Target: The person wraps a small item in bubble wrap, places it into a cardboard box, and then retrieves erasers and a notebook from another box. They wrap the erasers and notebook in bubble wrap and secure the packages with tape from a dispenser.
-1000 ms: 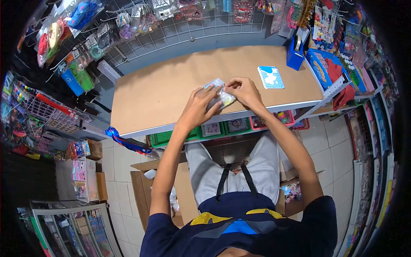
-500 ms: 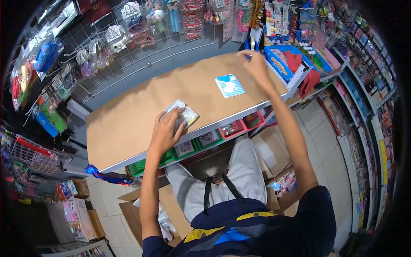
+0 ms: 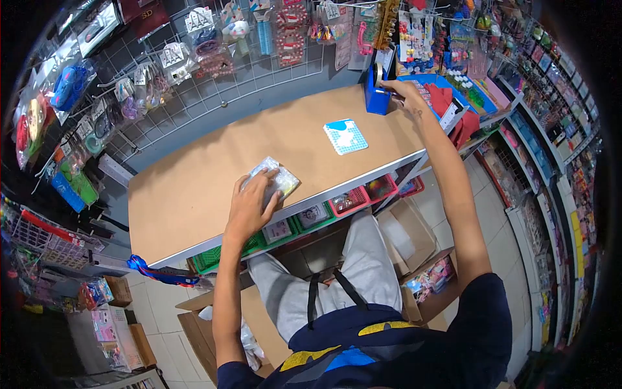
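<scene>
My left hand (image 3: 249, 202) lies over a small clear-wrapped packet (image 3: 287, 180) on the brown tabletop, fingers spread on it and thumb at its near side. At the far right of the table stands a blue tape dispenser (image 3: 376, 98) with a roll of tape (image 3: 379, 73). My right hand (image 3: 409, 98) reaches to the dispenser, thumb and forefinger pinched at the tape by its right side; the strip is too small to make out. Between the hands lies a stack of blue-and-white checked cards (image 3: 345, 137), touched by neither.
Packaged accessories hang on a wire grid (image 3: 259, 81) behind the table (image 3: 188, 201). Beneath its front edge sit green and pink baskets (image 3: 348, 201). A blue box (image 3: 476, 91) with red cloth (image 3: 442, 100) stands to the right. Open cartons (image 3: 408, 227) lie around my legs.
My right hand has come down onto the tape dispenser, which now shows more fully on the table. My left hand stays on the packet. The view has shifted slightly.
</scene>
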Demonstrator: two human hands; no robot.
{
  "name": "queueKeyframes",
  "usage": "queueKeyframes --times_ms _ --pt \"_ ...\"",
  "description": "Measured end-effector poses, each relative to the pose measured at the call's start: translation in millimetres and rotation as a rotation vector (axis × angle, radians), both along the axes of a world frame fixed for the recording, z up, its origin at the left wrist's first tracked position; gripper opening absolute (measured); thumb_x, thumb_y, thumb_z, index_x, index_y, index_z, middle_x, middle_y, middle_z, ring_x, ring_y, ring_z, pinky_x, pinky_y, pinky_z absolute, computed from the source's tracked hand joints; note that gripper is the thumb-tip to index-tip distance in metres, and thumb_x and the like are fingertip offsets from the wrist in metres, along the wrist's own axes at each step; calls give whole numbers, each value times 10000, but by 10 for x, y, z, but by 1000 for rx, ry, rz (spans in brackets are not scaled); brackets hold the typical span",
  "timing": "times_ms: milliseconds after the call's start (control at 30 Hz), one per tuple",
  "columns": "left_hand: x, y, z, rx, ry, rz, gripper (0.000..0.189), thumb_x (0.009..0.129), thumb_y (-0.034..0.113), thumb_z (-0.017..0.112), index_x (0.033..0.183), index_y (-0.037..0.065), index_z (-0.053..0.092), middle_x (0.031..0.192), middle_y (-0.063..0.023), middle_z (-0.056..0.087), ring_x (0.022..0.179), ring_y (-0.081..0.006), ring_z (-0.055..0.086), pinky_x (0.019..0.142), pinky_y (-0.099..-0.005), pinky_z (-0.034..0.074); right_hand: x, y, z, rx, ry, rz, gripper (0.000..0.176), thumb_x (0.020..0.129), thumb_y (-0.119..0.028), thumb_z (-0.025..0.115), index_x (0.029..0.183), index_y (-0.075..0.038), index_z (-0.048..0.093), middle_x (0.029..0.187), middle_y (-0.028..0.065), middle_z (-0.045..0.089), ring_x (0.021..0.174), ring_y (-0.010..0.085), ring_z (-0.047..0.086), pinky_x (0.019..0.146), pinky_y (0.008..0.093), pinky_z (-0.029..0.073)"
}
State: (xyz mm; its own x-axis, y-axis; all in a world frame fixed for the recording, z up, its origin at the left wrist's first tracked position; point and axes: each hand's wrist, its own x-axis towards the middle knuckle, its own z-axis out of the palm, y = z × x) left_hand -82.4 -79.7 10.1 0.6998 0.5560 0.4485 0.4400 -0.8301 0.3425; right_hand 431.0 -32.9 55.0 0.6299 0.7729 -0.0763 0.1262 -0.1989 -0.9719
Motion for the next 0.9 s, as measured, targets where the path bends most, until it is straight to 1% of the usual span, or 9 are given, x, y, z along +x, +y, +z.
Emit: queueKeyframes --times_ms 33,133,233,333,533,633,733,833,900 --pt "1 -2 -3 -5 -3 0 371 936 245 605 1239 37 555 1211 -137 644 1247 -291 547 1100 -482 310 4 2 -10 10 1 -22 293 711 -234 848 838 -7 715 834 77 683 734 176 591 676 336 427" --pt "-2 -8 -9 -22 -15 -1 400 941 246 598 1290 57 549 1216 -152 646 1210 -295 567 1103 -476 310 68 45 -142 -42 -48 -70 206 741 -261 846 857 -119 752 876 3 695 681 112 564 629 259 389" --pt "-3 -7 1 -29 -17 -4 416 943 248 596 1314 67 546 1215 -164 647 1175 -299 583 1105 -472 311 -164 -135 -16 17 91 -70 188 772 -239 825 891 -118 743 903 13 689 681 106 550 589 256 387" --pt "-12 -13 7 -32 -18 0 422 939 248 600 1317 68 546 1204 -169 649 1158 -302 591 1105 -470 311 245 -15 -261 -30 228 8 170 813 -226 793 926 -115 733 925 12 684 677 97 538 551 243 371" --pt "-2 -6 3 -40 -42 -2 426 929 240 612 1307 54 549 1153 -167 657 1195 -300 576 1105 -475 309 -208 -230 -162 62 222 -12 181 832 -225 772 933 -81 729 997 26 680 723 82 573 499 261 335" --pt "0 -13 11 -56 -40 -2 428 929 241 614 1306 49 549 1134 -167 661 1221 -296 564 1106 -477 306 -489 -358 -197 82 166 -191 256 778 -187 803 922 12 731 949 102 726 834 192 668 829 320 484" --pt "1 -18 17 -57 -41 -1 430 931 244 614 1308 48 549 1124 -167 663 1221 -294 565 1106 -475 305 -641 -356 -255 70 27 -329 251 789 -159 787 923 46 730 937 94 728 849 160 656 807 290 483" --pt "-3 -11 14 -56 -39 2 430 933 247 612 1310 50 549 1121 -166 663 1221 -294 565 1106 -475 304 -640 -287 -464 331 -42 -282 249 801 -216 790 935 -9 758 858 45 716 736 104 593 667 265 423" --pt "-2 -15 16 -62 -36 -1 431 933 249 610 1313 54 547 1124 -164 661 1217 -295 566 1106 -474 304 -572 -240 -637 388 -45 -285 252 790 -178 785 949 16 758 910 74 726 818 127 629 757 270 463"
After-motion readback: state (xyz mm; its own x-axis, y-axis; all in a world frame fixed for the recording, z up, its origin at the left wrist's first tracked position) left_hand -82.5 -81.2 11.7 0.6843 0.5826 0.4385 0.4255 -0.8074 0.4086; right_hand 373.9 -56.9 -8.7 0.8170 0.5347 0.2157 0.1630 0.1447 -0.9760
